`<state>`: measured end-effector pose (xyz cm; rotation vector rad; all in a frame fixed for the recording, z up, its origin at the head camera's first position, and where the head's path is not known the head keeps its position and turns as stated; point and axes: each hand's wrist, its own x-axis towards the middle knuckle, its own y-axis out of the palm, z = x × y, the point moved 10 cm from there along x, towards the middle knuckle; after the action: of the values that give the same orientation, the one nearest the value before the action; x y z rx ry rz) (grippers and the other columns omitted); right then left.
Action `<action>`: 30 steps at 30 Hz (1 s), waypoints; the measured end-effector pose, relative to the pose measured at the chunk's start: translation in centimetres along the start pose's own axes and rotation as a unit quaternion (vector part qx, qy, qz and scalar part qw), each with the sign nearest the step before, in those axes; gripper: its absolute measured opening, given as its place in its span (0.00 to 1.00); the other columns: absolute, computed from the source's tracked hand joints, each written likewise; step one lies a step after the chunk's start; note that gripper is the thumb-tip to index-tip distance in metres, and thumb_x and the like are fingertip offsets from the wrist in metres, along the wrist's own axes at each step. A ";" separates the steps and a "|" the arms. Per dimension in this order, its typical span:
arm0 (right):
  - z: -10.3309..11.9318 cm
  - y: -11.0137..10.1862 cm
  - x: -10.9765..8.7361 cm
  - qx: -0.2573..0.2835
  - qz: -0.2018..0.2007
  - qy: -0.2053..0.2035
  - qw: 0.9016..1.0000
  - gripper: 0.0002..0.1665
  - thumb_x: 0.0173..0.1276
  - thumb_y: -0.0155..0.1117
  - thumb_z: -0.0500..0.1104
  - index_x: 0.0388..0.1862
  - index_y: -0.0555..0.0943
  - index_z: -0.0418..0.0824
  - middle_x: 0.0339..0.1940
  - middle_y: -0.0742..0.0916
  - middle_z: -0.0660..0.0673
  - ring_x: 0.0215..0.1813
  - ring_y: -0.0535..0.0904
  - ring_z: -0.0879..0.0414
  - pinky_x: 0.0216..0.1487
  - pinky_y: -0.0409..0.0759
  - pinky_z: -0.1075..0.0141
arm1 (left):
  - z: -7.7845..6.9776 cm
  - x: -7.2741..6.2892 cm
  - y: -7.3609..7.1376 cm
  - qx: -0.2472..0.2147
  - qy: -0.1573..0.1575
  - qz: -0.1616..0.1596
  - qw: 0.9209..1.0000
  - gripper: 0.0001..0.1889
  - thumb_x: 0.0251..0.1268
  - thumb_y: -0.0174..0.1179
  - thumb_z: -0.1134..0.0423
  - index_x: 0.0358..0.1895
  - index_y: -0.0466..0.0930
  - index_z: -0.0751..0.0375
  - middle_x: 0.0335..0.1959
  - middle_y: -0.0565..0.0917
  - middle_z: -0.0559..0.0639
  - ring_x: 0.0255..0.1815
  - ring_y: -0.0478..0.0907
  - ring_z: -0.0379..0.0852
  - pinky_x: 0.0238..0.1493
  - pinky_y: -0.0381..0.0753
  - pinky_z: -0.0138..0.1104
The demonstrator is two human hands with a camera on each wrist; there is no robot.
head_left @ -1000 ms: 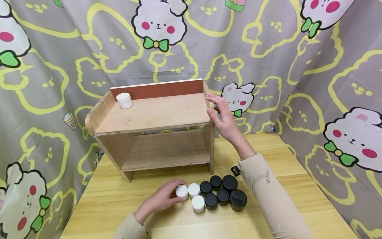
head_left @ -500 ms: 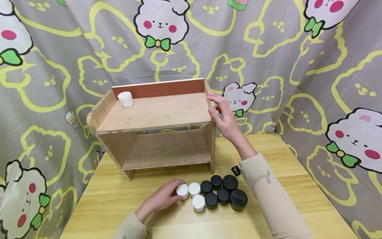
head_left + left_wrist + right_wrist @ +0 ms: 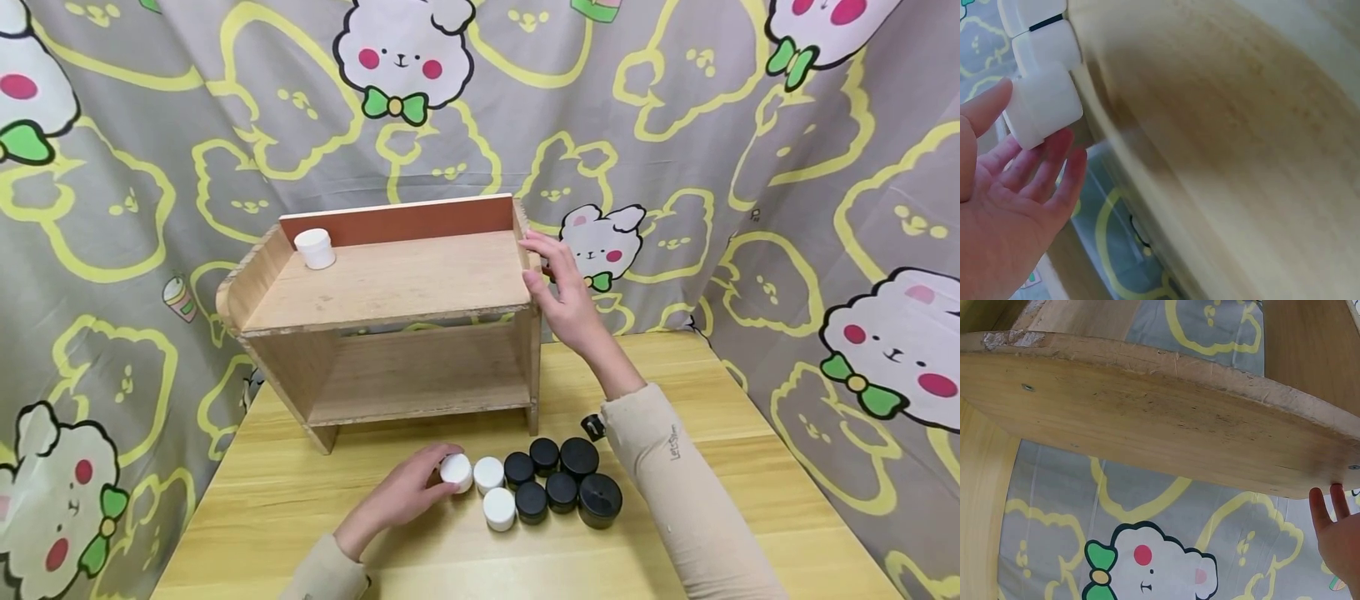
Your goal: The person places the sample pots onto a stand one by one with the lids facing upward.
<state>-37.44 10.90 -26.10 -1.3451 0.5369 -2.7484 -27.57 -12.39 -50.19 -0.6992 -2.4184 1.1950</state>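
In the head view my left hand [image 3: 405,490] pinches a small white screw-top jar [image 3: 456,472] between thumb and fingers, just above the table. Seen from the left wrist, the same jar [image 3: 1044,103] sits between the thumb and curled fingertips. Close to its right stand two more white jars, one [image 3: 489,475] behind and one [image 3: 499,508] in front. My right hand [image 3: 567,304] rests against the upper right side of a small wooden shelf [image 3: 390,279], its fingers fairly straight. Two fingertips touch the outer side panel [image 3: 1166,419] in the right wrist view; the thumb is hidden there.
Several black-lidded jars [image 3: 561,492] cluster right of the white ones, below the right sleeve. Another white jar [image 3: 315,248] stands on the shelf's top board at the far left. A patterned curtain [image 3: 675,167] surrounds the wooden table [image 3: 300,517].
My left hand has shifted the white jar slightly left and up, away from the neighbouring white jar. The right hand keeps its place on the shelf.
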 end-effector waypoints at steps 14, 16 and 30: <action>0.1 0.0 0.0 0.000 -0.006 -0.007 1.000 0.25 0.80 0.55 0.39 0.73 0.72 0.42 0.78 0.71 0.45 0.77 0.67 0.52 0.66 0.75 0.50 | -1.9 0.3 -3.2 -0.011 -0.005 -0.027 1.000 0.25 0.74 0.64 0.55 0.70 0.74 0.53 0.61 0.80 0.44 0.62 0.80 0.46 0.61 0.82 0.49; 0.1 0.0 0.0 0.001 -0.007 -0.007 1.000 0.25 0.80 0.55 0.38 0.73 0.72 0.42 0.78 0.71 0.44 0.77 0.68 0.51 0.65 0.75 0.49 | -2.4 0.3 -3.8 -0.016 -0.001 -0.034 0.999 0.26 0.74 0.64 0.54 0.71 0.73 0.53 0.60 0.80 0.43 0.61 0.80 0.45 0.61 0.82 0.48; 3.9 -0.2 0.1 0.007 -0.010 0.008 1.000 0.24 0.76 0.53 0.28 0.69 0.70 0.27 0.75 0.70 0.28 0.75 0.67 0.36 0.65 0.74 0.45 | -5.8 0.3 -8.5 -0.002 0.047 -0.108 0.993 0.25 0.72 0.66 0.55 0.69 0.75 0.51 0.60 0.81 0.44 0.56 0.80 0.39 0.58 0.85 0.45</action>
<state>-34.48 9.94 -23.76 -1.3330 0.5066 -2.7758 -27.18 -12.99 -39.94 -0.4680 -2.3499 1.0472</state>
